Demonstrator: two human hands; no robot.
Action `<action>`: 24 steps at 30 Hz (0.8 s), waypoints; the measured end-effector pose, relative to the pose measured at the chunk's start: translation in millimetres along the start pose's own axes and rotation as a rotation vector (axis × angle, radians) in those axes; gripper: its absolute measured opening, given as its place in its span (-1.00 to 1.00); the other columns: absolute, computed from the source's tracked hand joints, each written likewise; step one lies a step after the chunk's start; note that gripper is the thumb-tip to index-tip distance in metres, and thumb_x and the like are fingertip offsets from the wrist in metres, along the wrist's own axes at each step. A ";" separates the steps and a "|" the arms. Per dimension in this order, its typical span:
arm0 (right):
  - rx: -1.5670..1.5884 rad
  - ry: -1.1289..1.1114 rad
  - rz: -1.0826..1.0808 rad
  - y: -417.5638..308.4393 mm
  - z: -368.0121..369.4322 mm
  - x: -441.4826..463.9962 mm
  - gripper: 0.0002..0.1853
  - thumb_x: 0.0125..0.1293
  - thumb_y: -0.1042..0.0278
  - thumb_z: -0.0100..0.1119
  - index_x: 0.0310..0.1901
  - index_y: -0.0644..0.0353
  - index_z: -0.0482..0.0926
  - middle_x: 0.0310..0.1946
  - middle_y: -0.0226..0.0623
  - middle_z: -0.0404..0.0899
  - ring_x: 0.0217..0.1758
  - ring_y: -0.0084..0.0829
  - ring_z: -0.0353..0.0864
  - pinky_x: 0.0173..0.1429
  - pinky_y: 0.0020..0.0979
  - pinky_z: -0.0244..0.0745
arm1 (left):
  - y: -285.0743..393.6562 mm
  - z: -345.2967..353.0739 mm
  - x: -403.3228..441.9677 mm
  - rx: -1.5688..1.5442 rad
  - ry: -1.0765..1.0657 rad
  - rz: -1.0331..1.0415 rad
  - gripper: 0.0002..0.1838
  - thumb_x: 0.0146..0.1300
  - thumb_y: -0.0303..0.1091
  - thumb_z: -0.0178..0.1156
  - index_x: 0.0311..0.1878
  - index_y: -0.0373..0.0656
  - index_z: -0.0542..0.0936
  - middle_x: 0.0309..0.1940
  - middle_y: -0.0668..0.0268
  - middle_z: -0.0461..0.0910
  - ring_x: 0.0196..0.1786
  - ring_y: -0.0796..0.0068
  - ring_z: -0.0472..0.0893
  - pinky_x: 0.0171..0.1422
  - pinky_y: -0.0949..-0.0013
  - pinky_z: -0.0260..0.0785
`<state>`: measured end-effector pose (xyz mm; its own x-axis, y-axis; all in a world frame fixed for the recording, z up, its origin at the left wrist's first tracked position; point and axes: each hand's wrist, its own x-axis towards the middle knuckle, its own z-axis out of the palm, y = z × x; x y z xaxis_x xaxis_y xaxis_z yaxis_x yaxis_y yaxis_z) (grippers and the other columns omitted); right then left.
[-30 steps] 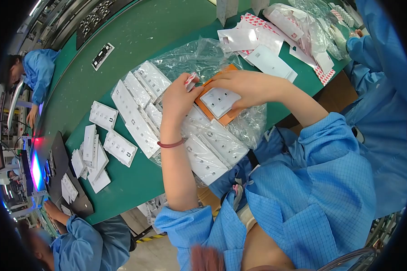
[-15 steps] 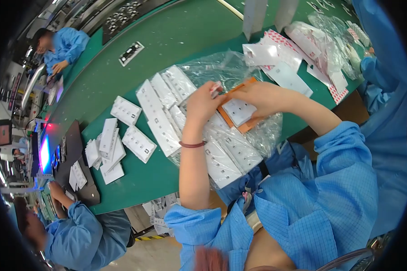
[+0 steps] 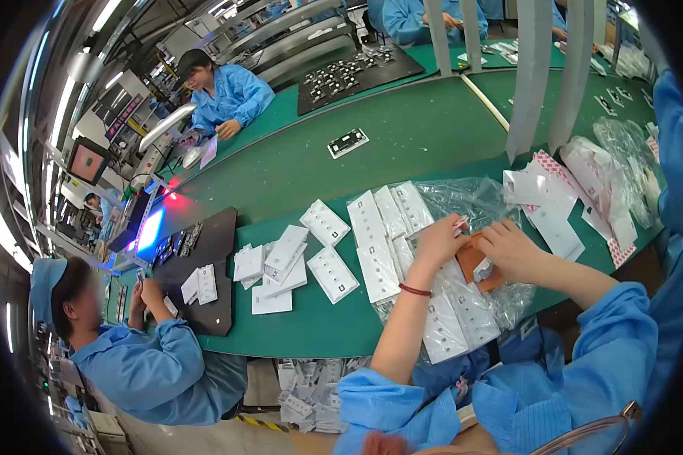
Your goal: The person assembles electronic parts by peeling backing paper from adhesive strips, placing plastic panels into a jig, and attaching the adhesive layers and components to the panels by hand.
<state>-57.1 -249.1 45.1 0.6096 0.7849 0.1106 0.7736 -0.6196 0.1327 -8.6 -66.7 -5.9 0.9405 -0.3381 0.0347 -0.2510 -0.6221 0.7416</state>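
My left hand (image 3: 440, 243) is closed around a small white-and-red piece (image 3: 461, 223), beside the left edge of a flat orange-brown holder (image 3: 472, 259). Curled over the holder's upper right part is my right hand (image 3: 514, 250), its fingers gripping it; the fingertips are partly hidden. A small white part (image 3: 483, 270) shows on the holder under that hand, too covered to make out fully. Beneath both hands lies clear plastic film (image 3: 512, 303) with rows of printed white cards (image 3: 377, 267), which look plastic-wrapped.
Loose white cards (image 3: 287, 254) lie left of the film on the green table (image 3: 319, 334). Red-patterned sheets and plastic (image 3: 558, 199) lie at right, near metal posts (image 3: 527, 83). A co-worker (image 3: 148, 356) sits at left beside a dark mat (image 3: 218, 303); another person (image 3: 231, 102) works across.
The view has swung left and up, so the table appears farther right and lower. The white card that lay broad on the orange holder now shows only as a small part under my right hand.
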 end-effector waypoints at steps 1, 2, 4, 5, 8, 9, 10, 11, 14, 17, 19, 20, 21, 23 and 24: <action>0.023 -0.001 -0.005 5.9 -1.1 -3.2 -0.45 -0.27 0.25 0.35 -0.16 0.22 0.40 -0.29 -0.22 0.44 -0.10 -0.22 0.44 -0.07 -0.28 0.29 | 0.5 -1.3 2.2 0.003 0.005 0.007 -0.69 -0.04 -0.19 0.27 -0.22 -0.06 0.52 -0.33 0.26 0.59 -0.23 0.24 0.57 -0.16 0.33 0.38; 0.050 -0.005 -0.013 9.7 -4.5 -6.9 -0.46 -0.25 0.24 0.35 -0.16 0.20 0.41 -0.34 -0.24 0.45 -0.14 -0.23 0.47 -0.10 -0.30 0.30 | 0.5 -0.5 2.9 0.005 0.010 0.008 -0.69 -0.04 -0.18 0.27 -0.22 -0.06 0.52 -0.33 0.25 0.59 -0.23 0.23 0.57 -0.16 0.33 0.37; 0.158 0.009 -0.044 11.4 -25.0 -4.0 -0.52 -0.14 0.16 0.32 -0.16 0.15 0.42 -0.46 -0.23 0.51 -0.32 -0.19 0.54 -0.23 -0.26 0.38 | -5.0 4.5 1.2 -0.019 0.049 0.012 -0.69 -0.10 -0.16 0.29 -0.28 -0.04 0.52 -0.40 0.24 0.57 -0.26 0.19 0.57 -0.21 0.25 0.38; 0.265 0.029 0.025 6.8 -47.7 3.6 -0.54 -0.09 0.17 0.30 -0.16 0.16 0.42 -0.48 -0.22 0.51 -0.35 -0.15 0.54 -0.22 -0.23 0.38 | -12.9 7.8 9.9 -0.063 0.049 0.036 -0.68 -0.08 -0.15 0.28 -0.26 -0.07 0.52 -0.39 0.24 0.57 -0.27 0.23 0.57 -0.20 0.28 0.38; 0.568 0.024 0.147 -29.0 -81.2 42.1 -0.51 -0.01 0.15 0.28 -0.08 0.21 0.38 -0.51 -0.12 0.53 -0.40 -0.02 0.55 -0.19 -0.16 0.39 | -37.6 26.8 5.0 -0.150 0.006 0.038 -0.66 0.00 -0.12 0.24 -0.22 -0.14 0.51 -0.39 0.23 0.57 -0.29 0.34 0.56 -0.19 0.35 0.36; 0.624 0.032 0.104 -38.2 -81.2 59.5 -0.42 -0.01 0.12 0.30 0.00 0.24 0.34 -0.51 -0.05 0.54 -0.41 0.02 0.56 -0.19 -0.13 0.39 | -32.3 22.7 -0.3 -0.129 -0.009 0.028 -0.66 0.02 -0.12 0.22 -0.23 -0.15 0.51 -0.39 0.22 0.57 -0.30 0.35 0.55 -0.21 0.36 0.35; 0.653 -0.024 0.083 -49.9 -75.9 80.2 -0.36 -0.02 0.10 0.30 0.04 0.27 0.30 -0.46 0.04 0.54 -0.36 0.02 0.56 -0.17 -0.15 0.40 | -22.7 14.7 -1.8 -0.101 -0.019 0.029 -0.67 0.04 -0.11 0.19 -0.24 -0.15 0.51 -0.40 0.22 0.56 -0.31 0.37 0.54 -0.22 0.37 0.34; 0.679 -0.078 0.062 -61.8 -63.8 103.4 -0.29 -0.03 0.08 0.31 0.08 0.31 0.25 -0.41 0.12 0.53 -0.31 0.02 0.57 -0.15 -0.17 0.41 | -12.1 6.4 -2.6 -0.071 -0.030 0.032 -0.67 0.06 -0.10 0.17 -0.24 -0.16 0.51 -0.41 0.22 0.56 -0.32 0.39 0.53 -0.24 0.38 0.32; 1.040 -0.007 0.104 -86.1 5.4 184.9 -0.31 -0.03 0.06 0.29 -0.01 0.44 0.28 -0.21 0.21 0.47 -0.23 0.00 0.55 -0.15 -0.19 0.44 | -22.5 9.1 13.2 -0.083 -0.031 0.061 -0.69 0.11 -0.10 0.11 -0.28 -0.17 0.51 -0.43 0.22 0.55 -0.36 0.42 0.51 -0.29 0.40 0.28; 1.312 -0.113 0.245 -97.0 39.2 233.0 -0.27 -0.01 0.08 0.28 0.03 0.51 0.24 -0.17 0.16 0.47 -0.16 -0.03 0.53 -0.06 -0.24 0.44 | -32.3 17.0 17.1 -0.180 0.021 0.109 -0.71 0.07 -0.16 0.15 -0.28 -0.19 0.50 -0.45 0.21 0.54 -0.38 0.42 0.51 -0.30 0.40 0.28; 1.377 -0.114 0.252 -97.8 39.6 236.9 -0.30 0.03 0.13 0.26 0.06 0.50 0.22 -0.11 0.10 0.46 -0.09 -0.08 0.51 -0.01 -0.27 0.42 | -27.0 14.8 12.3 -0.151 0.074 0.170 -0.76 0.07 -0.20 0.10 -0.37 -0.21 0.43 -0.51 0.14 0.47 -0.45 0.27 0.44 -0.34 0.30 0.23; 1.335 -0.095 0.212 -95.9 37.6 233.9 -0.32 0.06 0.17 0.24 0.09 0.48 0.22 -0.05 0.06 0.44 -0.04 -0.13 0.48 0.02 -0.29 0.41 | -22.4 14.5 10.8 -0.145 0.105 0.200 -0.77 0.07 -0.23 0.07 -0.41 -0.22 0.40 -0.55 0.11 0.44 -0.49 0.19 0.41 -0.36 0.26 0.21; 1.293 -0.083 0.174 -94.8 33.1 228.2 -0.35 0.09 0.21 0.22 0.11 0.45 0.21 0.00 0.03 0.42 0.02 -0.18 0.46 0.05 -0.31 0.39 | -17.5 11.4 9.1 -0.108 0.062 0.158 -0.76 0.06 -0.21 0.11 -0.37 -0.21 0.43 -0.51 0.14 0.47 -0.44 0.26 0.45 -0.34 0.30 0.23; 0.947 0.339 0.062 -89.6 29.1 202.2 -0.39 0.10 0.25 0.19 0.13 0.38 0.22 0.07 -0.01 0.36 0.08 -0.21 0.41 0.10 -0.29 0.35 | -11.4 2.6 4.9 -0.052 -0.033 0.071 -0.72 0.05 -0.18 0.17 -0.29 -0.20 0.48 -0.44 0.19 0.53 -0.35 0.39 0.51 -0.28 0.38 0.28; 0.758 0.529 0.004 -84.1 26.9 185.2 -0.41 0.11 0.27 0.18 0.14 0.35 0.23 0.10 -0.02 0.33 0.12 -0.23 0.38 0.13 -0.28 0.33 | -12.6 2.2 3.8 -0.047 -0.009 0.105 -0.71 0.06 -0.18 0.16 -0.27 -0.20 0.49 -0.44 0.20 0.53 -0.34 0.38 0.52 -0.27 0.37 0.30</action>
<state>-4.6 -51.5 27.9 0.5987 0.5630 0.5697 0.7916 -0.3074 -0.5281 -2.3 -61.7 -16.6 0.9073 -0.4065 0.1079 -0.3370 -0.5491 0.7648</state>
